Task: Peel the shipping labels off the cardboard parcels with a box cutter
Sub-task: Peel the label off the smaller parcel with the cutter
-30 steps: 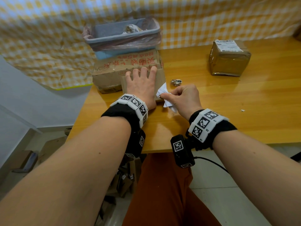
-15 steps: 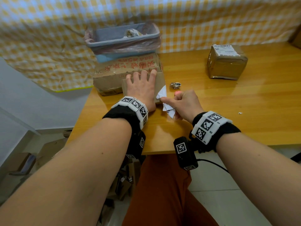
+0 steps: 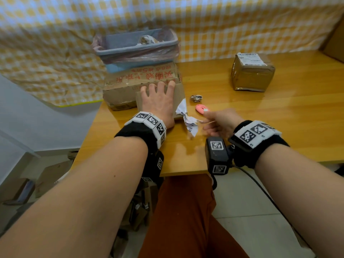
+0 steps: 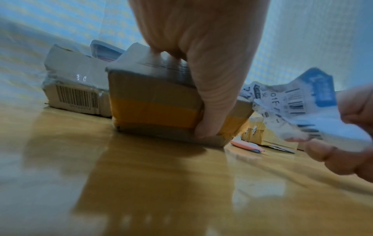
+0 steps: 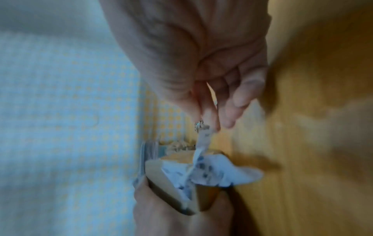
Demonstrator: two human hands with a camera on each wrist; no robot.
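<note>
Head view: left hand (image 3: 160, 101) presses flat on the parcel (image 3: 179, 92) while right hand (image 3: 219, 121) apparently pinches its half-peeled label (image 3: 188, 118).

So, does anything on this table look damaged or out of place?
Yes. The shipping label on the small parcel is torn and crumpled, half peeled off; the right hand pinches it. A crumpled paper scrap lies loose on the table instead of in the bin, beside the pink box cutter.

box cutter (image 3: 202, 110) pink | label (image 4: 298, 102) white, blue patch | curtain (image 3: 242, 25) yellow-white check
</note>
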